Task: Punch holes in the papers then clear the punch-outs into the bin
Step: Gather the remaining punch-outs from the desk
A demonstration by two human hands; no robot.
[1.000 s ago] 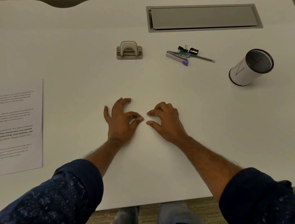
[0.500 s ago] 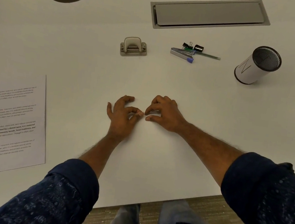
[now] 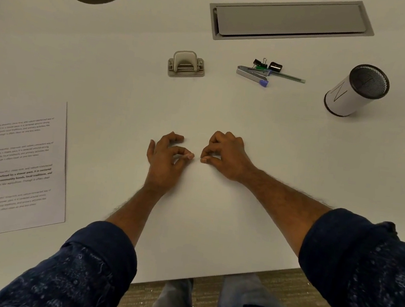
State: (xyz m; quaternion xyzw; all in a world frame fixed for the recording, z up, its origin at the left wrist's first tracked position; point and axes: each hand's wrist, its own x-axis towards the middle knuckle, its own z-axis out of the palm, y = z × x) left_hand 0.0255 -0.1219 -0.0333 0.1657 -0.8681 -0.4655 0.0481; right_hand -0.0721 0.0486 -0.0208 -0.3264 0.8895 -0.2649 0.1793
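My left hand [image 3: 167,159] and my right hand [image 3: 226,155] rest on the white table [image 3: 227,110] near its middle, fingertips almost touching. Both have curled fingers with thumb and forefinger pinched together on the tabletop. No punch-outs can be made out against the white surface. The beige hole punch [image 3: 186,64] stands farther back, apart from both hands. Printed papers [image 3: 21,169] lie at the left edge. A small round mesh bin [image 3: 354,93] wrapped in white paper stands at the far right.
A stapler [image 3: 253,75], black binder clips [image 3: 267,64] and a green pen [image 3: 290,77] lie together right of the punch. A grey cable hatch [image 3: 289,21] is set into the table's back. The table's front edge runs just below my forearms.
Both hands have curled their fingers tighter and drawn the fingertips in toward each other. The view has tilted slightly; the objects on the table have not moved.
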